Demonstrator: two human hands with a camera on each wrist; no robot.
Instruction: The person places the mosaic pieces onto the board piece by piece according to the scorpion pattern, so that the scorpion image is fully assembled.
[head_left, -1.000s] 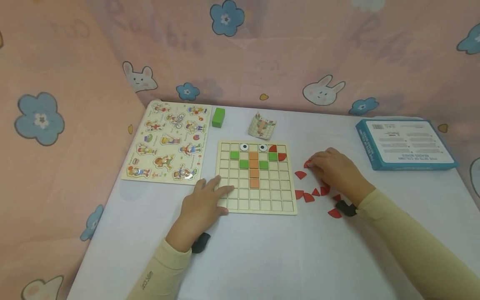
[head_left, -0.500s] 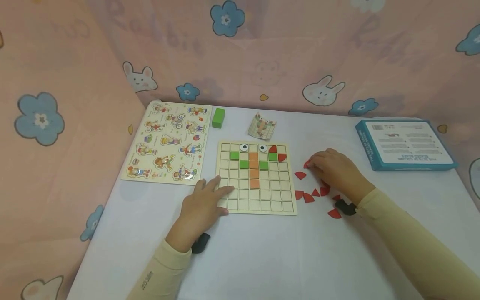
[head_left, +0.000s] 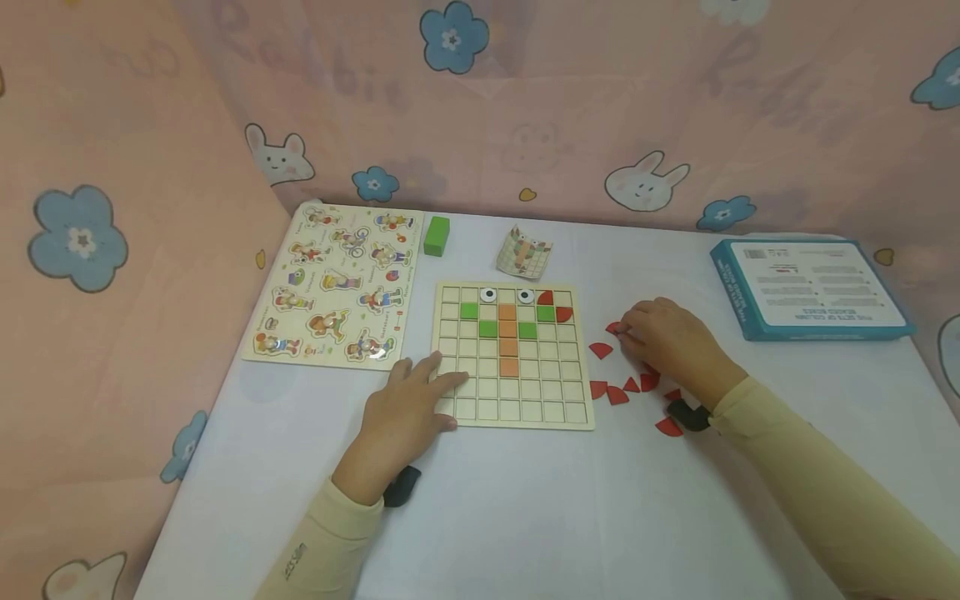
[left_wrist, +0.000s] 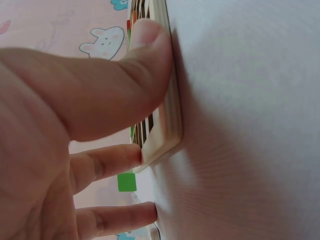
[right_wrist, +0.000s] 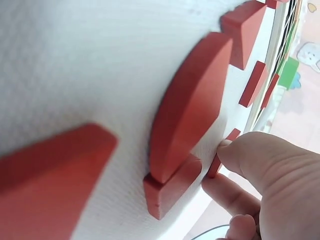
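Note:
A wooden grid board (head_left: 551, 387) lies mid-table with green and orange squares, two eye discs and two red quarter-circle pieces set in its upper cells. My left hand (head_left: 405, 408) rests at its near left corner, fingers spread; in the left wrist view the thumb (left_wrist: 145, 65) lies along the board's edge. Right of the board, my right hand (head_left: 663, 337) pinches a red piece (head_left: 612, 328) between thumb and finger. The right wrist view shows this piece (right_wrist: 217, 162) tipped up on its edge, partly covered by the fingertips. Several loose red pieces (head_left: 601, 351) lie around that hand.
Behind the board are a small picture card (head_left: 525, 252) showing a grid pattern and a green block (head_left: 437, 236). A picture puzzle board (head_left: 318, 287) lies to the left. At the back right is a teal-edged box (head_left: 817, 287). A patterned pink cloth (head_left: 480, 125) hangs behind the table.

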